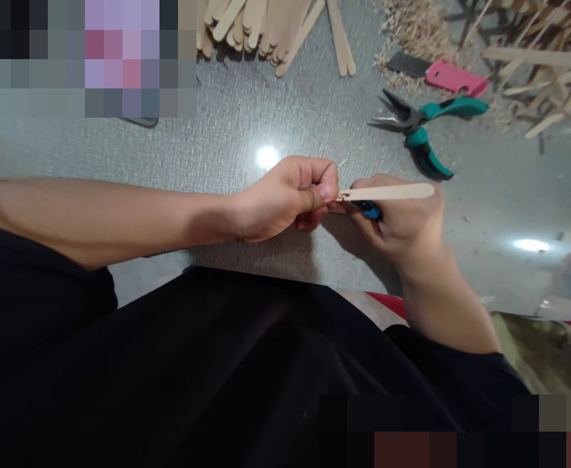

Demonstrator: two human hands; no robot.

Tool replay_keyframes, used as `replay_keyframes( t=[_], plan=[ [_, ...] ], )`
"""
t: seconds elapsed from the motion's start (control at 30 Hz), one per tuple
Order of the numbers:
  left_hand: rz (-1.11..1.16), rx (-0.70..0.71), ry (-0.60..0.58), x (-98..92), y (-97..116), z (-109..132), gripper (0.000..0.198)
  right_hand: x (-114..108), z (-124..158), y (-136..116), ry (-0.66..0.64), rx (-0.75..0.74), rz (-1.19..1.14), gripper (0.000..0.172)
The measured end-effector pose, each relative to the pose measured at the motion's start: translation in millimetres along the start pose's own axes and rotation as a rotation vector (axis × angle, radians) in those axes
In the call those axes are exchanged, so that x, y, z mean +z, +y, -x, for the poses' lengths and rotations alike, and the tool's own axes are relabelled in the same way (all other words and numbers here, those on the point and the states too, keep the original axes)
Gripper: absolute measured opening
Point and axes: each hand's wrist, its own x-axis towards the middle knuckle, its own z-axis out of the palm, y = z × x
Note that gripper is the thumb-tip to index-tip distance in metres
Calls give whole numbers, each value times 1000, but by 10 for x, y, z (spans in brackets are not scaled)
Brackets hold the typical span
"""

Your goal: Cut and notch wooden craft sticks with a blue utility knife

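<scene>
L hand [285, 198] grip pinches stick [392, 192] end, prob. to steady it; R hand [405, 221] grip wraps blue tool [370, 210] beneath; pliers [424, 130] near on counter [217, 143].

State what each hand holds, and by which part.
The left hand pinches the wooden stick by one end; the right hand grips a blue-handled tool, mostly hidden.

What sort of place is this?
Likely a craft work area: pile of flat wooden sticks, teal-handled pliers and wood shavings on the grey surface. Left hand pinches a wooden stick, right hand grips a blue-handled tool.
</scene>
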Motion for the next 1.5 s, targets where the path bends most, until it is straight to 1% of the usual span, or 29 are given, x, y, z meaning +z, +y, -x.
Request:
replay_keyframes(
  t=[0.17, 0.27, 0.4, 0.5, 0.6, 0.67, 0.73, 0.77, 0.83, 1.0, 1.1, 1.17, 1.23, 1.3, 1.37, 1.43, 1.5],
  plan=[
    [-9, -35, 35, -8, -16, 11, 54, 13, -17, -23, 81, -17, 51, 37],
    [-29, -34, 22, -20, -15, 8, 51, -7, -31, -14, 36, -4, 25, 36],
    [-81, -29, -22, -42, -4, -11, 51, -72, -46, 16, -23, -2, -105, 34],
    [-79, -16, -61, -44, 26, -20, 53, -160, -55, 17, -10, 7, -186, 38],
    [-77, 26, -87, -43, 44, -17, 52, -243, -59, 16, -16, 72, -223, 42],
    [-132, 35, -53, -43, 40, -9, 49, -259, -59, 23, -36, 61, -201, 37],
    [-200, 44, 15, -41, 30, 3, 48, -236, -58, 32, -14, -8, -197, 25],
    [-229, 56, 49, -39, 24, 9, 48, -217, -58, 36, 30, -45, -211, 21],
    [-274, 85, 88, -37, 14, 19, 47, -177, -56, 40, 61, -60, -215, 14],
    [-292, 152, 88, -41, -8, 25, 50, -140, -36, 51, 69, -24, -195, 13],
    [-310, 160, 90, -32, -7, 34, 46, -136, -14, 67, 71, -15, -194, 7],
    [-314, 143, 97, -21, -3, 44, 41, -128, 0, 80, 41, 6, -169, 9],
    [-302, 135, 104, -14, -1, 55, 38, -123, 9, 87, 22, 35, -107, 17],
    [-293, 142, 108, -10, -1, 66, 37, -130, 11, 88, 23, 66, -25, 26],
    [-303, 162, 119, -4, 2, 77, 38, -154, 4, 88, 34, 94, 54, 30],
    [-339, 188, 174, 10, 12, 89, 34, -190, -9, 101, 12, 127, 116, 28],
    [-385, 219, 260, 32, 27, 99, 27, -221, -25, 131, -43, 199, 172, 25]
  ],
)
